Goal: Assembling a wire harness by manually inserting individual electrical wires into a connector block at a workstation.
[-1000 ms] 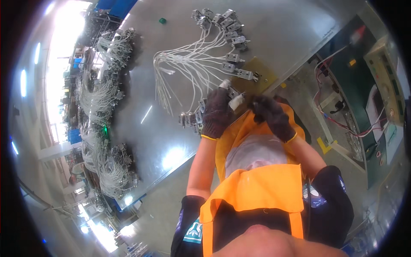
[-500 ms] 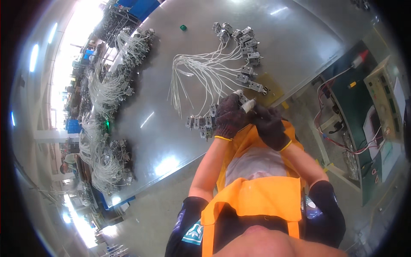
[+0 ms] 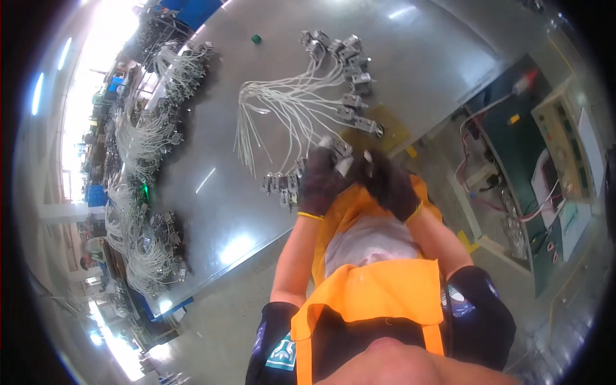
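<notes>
Both my hands wear dark knit gloves with yellow cuffs and meet close together over the metal table's near edge. My left hand (image 3: 319, 181) is closed on a small silver boxy metal part (image 3: 335, 144), one of a wired bunch. A whitish piece (image 3: 345, 165) sticks out by its fingertips. My right hand (image 3: 389, 187) is closed beside it, blurred, with a small pale tip (image 3: 367, 156) at its fingers; what it holds I cannot make out. White wires (image 3: 289, 96) fan out beyond the hands to several similar metal parts (image 3: 356, 80). More such parts (image 3: 280, 185) lie left of my left hand.
A brassy plate (image 3: 388, 128) lies at the table edge beyond my right hand. Large heaps of wired parts (image 3: 147, 141) line the table's left side. A small green object (image 3: 256, 39) sits farther back. On the right are an instrument box (image 3: 561, 138), cables and scissors (image 3: 550, 247).
The whole view has shifted slightly, so the table appears farther left. My hands have drawn a little apart, and the white piece between them now shows by the left fingertips.
</notes>
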`<action>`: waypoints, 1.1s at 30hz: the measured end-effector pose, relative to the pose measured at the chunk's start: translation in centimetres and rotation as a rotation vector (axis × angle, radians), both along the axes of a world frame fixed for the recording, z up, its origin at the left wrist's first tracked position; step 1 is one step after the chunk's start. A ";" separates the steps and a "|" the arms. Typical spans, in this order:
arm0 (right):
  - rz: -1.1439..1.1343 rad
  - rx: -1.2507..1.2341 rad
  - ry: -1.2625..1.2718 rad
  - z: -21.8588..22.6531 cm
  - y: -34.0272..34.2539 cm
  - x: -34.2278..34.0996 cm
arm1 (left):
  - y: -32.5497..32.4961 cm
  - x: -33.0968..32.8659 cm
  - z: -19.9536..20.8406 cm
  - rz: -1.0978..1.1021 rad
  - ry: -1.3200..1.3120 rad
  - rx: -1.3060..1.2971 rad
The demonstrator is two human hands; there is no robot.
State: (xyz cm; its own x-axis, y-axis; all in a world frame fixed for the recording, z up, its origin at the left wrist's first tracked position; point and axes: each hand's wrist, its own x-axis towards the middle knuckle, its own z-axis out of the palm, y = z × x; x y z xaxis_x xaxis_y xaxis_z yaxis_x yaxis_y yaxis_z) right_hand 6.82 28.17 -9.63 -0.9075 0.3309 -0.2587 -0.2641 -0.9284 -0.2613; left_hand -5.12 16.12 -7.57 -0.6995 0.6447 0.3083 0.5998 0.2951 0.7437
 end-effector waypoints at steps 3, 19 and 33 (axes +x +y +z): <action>-0.384 0.972 -0.076 0.7 3.9 -1.0 | 0.4 -0.1 2.7 -0.131 -0.564 -0.008; -0.291 0.602 -0.295 -0.3 4.6 1.5 | 2.4 1.2 2.2 -0.076 0.003 -0.119; -0.404 1.716 -0.212 0.1 -0.7 1.5 | 3.1 1.2 3.9 0.022 -0.225 -0.263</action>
State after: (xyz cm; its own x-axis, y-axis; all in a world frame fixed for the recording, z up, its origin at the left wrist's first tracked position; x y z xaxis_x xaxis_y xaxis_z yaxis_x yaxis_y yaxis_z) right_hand 8.31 27.52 -9.54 -0.7090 0.5029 0.4945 -0.2215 0.5069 -0.8331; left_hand -3.90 19.20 -3.68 -0.7455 0.6658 -0.0298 0.4207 0.5048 0.7537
